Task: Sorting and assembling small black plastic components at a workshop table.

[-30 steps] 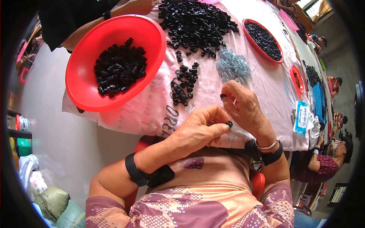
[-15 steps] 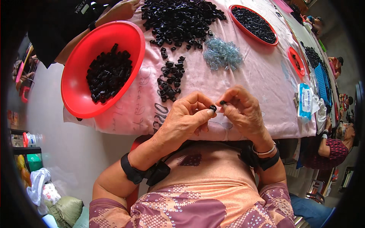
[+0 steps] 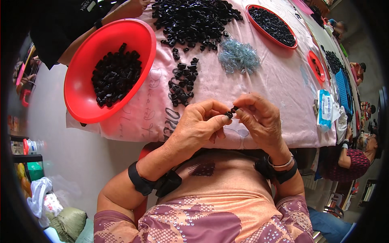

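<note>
Over the table's near edge, my left hand [image 3: 200,123] pinches a small black plastic part [image 3: 229,115] between thumb and forefinger. Close against it, my right hand [image 3: 261,121] holds another tiny black piece [image 3: 234,109] in its fingertips, and the two pieces appear to touch. The fingers hide most of both. Beyond my left hand lies a small group of loose black parts [image 3: 182,83]. A large heap of the same parts [image 3: 194,22] spreads farther back. Right of that sits a pile of small, shiny, bluish clear pieces [image 3: 239,56].
A big red bowl [image 3: 77,97], partly filled with black parts, stands at the left. Farther right are a red tray [image 3: 292,46] of black pieces, a smaller red dish [image 3: 311,56], a wipes packet [image 3: 324,109] and a blue basket [image 3: 343,87]. A co-worker's arm [image 3: 121,14] reaches in behind the bowl.
My fingertips have come together: the piece in my right hand has moved from slightly apart to meet the part in my left. The rest of the table looks the same.
</note>
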Demonstrator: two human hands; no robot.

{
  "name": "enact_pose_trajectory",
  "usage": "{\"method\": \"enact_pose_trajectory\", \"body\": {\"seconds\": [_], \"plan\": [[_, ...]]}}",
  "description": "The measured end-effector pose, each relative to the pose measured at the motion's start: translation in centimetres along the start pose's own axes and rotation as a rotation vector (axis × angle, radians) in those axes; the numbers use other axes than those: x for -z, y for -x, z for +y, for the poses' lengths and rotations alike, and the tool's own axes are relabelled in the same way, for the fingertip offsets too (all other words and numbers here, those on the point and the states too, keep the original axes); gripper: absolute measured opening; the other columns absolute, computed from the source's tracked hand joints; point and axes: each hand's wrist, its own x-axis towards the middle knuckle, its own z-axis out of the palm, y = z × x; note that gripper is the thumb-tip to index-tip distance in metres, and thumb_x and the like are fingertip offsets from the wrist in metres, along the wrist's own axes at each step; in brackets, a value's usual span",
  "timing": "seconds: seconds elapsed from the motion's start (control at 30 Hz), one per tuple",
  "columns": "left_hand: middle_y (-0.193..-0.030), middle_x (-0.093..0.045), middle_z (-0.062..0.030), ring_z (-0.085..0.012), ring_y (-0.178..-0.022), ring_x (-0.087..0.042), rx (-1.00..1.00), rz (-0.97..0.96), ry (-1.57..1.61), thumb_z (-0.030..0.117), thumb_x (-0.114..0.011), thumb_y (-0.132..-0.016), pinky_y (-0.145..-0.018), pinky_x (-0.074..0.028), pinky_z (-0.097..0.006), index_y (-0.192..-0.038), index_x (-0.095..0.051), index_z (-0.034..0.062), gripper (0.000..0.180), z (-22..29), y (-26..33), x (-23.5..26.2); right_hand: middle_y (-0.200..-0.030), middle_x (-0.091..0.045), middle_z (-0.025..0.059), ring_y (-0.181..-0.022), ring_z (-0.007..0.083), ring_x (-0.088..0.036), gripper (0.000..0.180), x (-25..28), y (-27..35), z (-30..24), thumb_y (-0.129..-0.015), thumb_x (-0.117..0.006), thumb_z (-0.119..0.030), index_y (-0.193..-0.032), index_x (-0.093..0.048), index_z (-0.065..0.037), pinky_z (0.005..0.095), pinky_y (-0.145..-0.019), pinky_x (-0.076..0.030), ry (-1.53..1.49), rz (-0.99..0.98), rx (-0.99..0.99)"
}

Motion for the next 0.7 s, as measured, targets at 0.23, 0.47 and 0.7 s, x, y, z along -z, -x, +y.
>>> {"method": "enact_pose_trajectory", "body": {"seconds": [0.23,0.47,0.7], "plan": [[-0.088,-0.067,-0.0009,-0.0038,-0.065,-0.058,-0.006,0.011,0.016,0.015,-0.064,-0.093,-0.056,-0.043,-0.018,-0.106,-0.064,0.0024,0.018,0.0,0.0,0.0,-0.09,-0.06,0.0073,-0.079,0.0129,-0.066,0.01,-0.2,-0.4,-0.9,-0.088,-0.064,0.002,-0.098,-0.065,0.002,0.0238,-0.067,-0.054,0.151,-0.029,0.176],[-0.082,-0.065,0.0,-0.0041,-0.065,-0.058,-0.003,0.002,0.017,0.014,-0.065,-0.092,-0.056,-0.044,-0.018,-0.104,-0.064,0.0022,0.017,-0.1,0.0,0.0,-0.084,-0.06,0.0079,-0.072,0.0142,-0.064,0.011,-0.1,-0.6,-0.3,-0.085,-0.066,0.002,-0.095,-0.066,0.001,0.0254,-0.062,-0.051,0.258,-0.024,0.268],[-0.074,-0.061,-0.0002,-0.0035,-0.061,-0.057,-0.039,0.019,0.016,0.011,-0.062,-0.094,-0.051,-0.046,-0.018,-0.102,-0.063,0.001,0.013,-0.5,-0.2,-0.2,-0.078,-0.058,0.0066,-0.065,0.0154,-0.06,0.013,-0.3,-0.5,-0.6,-0.08,-0.068,0.003,-0.092,-0.066,-0.002,0.0267,-0.057,-0.047,0.379,0.012,0.285]]}}
